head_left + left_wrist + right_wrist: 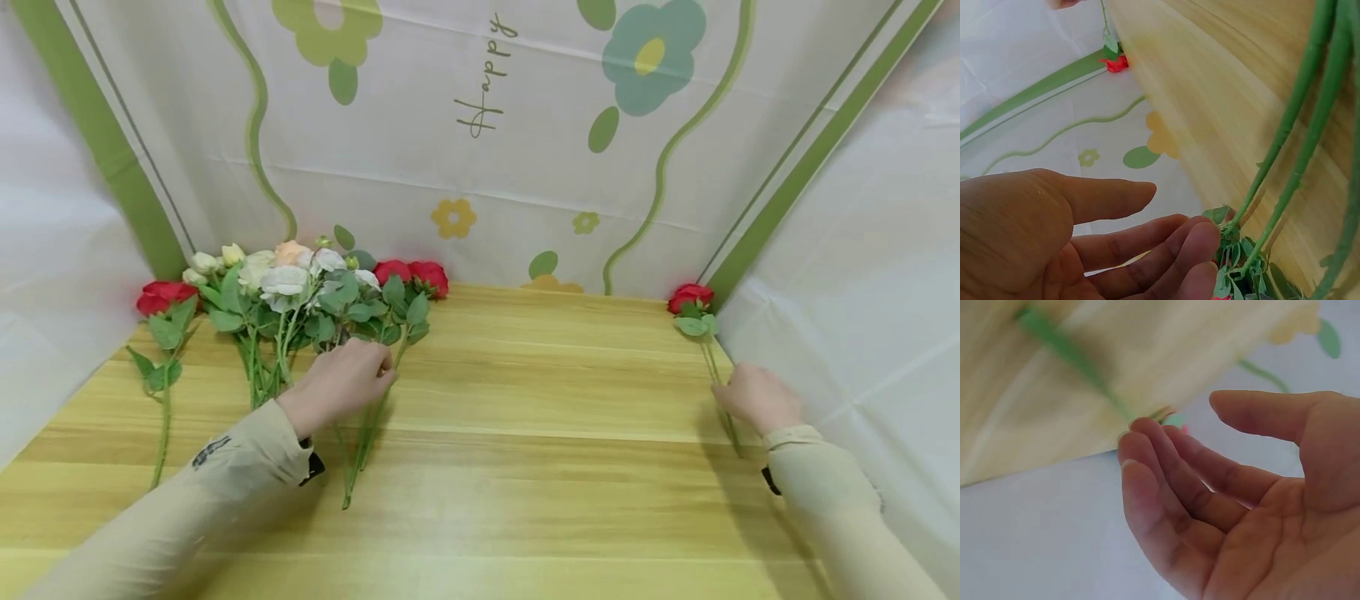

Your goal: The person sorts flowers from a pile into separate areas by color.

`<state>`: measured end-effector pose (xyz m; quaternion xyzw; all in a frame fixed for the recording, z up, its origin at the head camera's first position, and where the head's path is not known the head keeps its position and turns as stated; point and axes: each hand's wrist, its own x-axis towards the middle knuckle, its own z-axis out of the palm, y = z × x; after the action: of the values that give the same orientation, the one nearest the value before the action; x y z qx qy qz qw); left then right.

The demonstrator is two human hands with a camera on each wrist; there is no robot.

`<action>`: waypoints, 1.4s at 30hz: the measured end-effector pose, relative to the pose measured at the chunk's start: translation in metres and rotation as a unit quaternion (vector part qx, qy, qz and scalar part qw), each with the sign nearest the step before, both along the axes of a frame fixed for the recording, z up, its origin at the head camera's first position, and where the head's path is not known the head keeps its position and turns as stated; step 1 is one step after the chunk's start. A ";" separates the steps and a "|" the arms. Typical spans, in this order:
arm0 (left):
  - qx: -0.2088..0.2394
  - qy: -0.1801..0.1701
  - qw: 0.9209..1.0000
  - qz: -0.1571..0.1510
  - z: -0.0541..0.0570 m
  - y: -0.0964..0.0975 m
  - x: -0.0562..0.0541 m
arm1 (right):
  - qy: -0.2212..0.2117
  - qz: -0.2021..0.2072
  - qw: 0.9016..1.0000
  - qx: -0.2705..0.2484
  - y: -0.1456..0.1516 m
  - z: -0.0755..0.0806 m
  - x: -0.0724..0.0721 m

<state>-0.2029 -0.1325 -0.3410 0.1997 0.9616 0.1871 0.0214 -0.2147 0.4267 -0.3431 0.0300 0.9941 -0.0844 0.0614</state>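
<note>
Holding both arms out over the wood-grain worktop [540,517], I had a lone red rose [690,297] at my right, its bloom at the back edge beside the printed cloth [525,167]; two more red roses [429,277] lay left of centre, close to the white flowers [285,283]. The chief hazard, as I judged it, was on the left: with leaves overlapping and stems crowded together, lifting one flower could have snagged and dragged its neighbours. On the right, the thin stem lay near the side of the worktop, and a careless nudge could have pushed it toward the edge. A pinch too low would probably have let the top-heavy bloom swing. My left grip [345,379] was loosely cupped, thumb well apart from the fingers, the fingertips close to the leafy stems [1308,69]; whether they touched, I could not tell. My right grip [761,398] was likewise unclosed, fingers gently bent and thumb free, the green stem [1072,355] running just beyond the fingertips, contact uncertain. Neither grip enclosed anything.
</note>
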 end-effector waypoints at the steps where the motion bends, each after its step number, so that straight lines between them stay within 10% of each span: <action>1: 0.000 -0.001 1.000 0.002 0.000 0.001 -0.001 | 0.004 0.005 1.000 -0.004 -0.007 0.002 0.001; 19: 0.077 -0.042 0.995 0.041 0.006 0.015 -0.019 | 0.172 0.128 0.963 -0.166 -0.153 0.018 0.041; 42: -0.051 -0.132 0.986 0.085 -0.023 0.012 -0.029 | 0.153 0.180 0.945 -0.224 -0.203 0.041 0.058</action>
<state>-0.2316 -0.1207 -0.3642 0.0898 0.9721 0.1637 0.1423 -0.1572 0.2235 -0.3025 -0.1776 0.9357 -0.2963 -0.0720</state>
